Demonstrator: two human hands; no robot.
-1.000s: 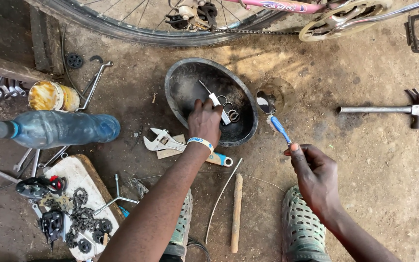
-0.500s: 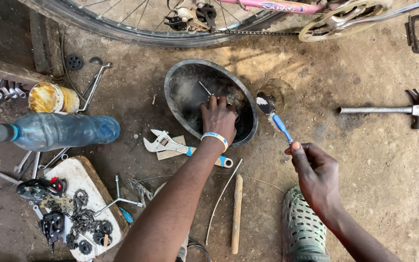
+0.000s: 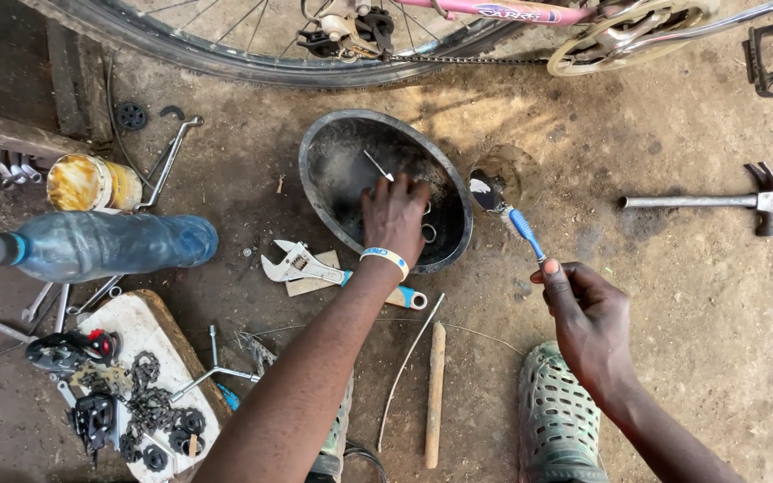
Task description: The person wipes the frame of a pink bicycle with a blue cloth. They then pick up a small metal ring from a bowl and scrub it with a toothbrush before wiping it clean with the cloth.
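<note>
Bicycle wheel point(image 3: 252, 54) runs across twelve o'clock. Below it I've got the black bowl point(image 3: 333, 170) on the dirt, my left hand point(image 3: 394, 215) palm down inside, fingers curled over small metal parts; whether it grips any, I cannot tell. At three o'clock of the bowl, my right hand point(image 3: 588, 317) pinches a blue toothbrush point(image 3: 507, 210). Wrench point(image 3: 301, 264) lies at seven, hammer point(image 3: 717, 201) farther right.
</note>
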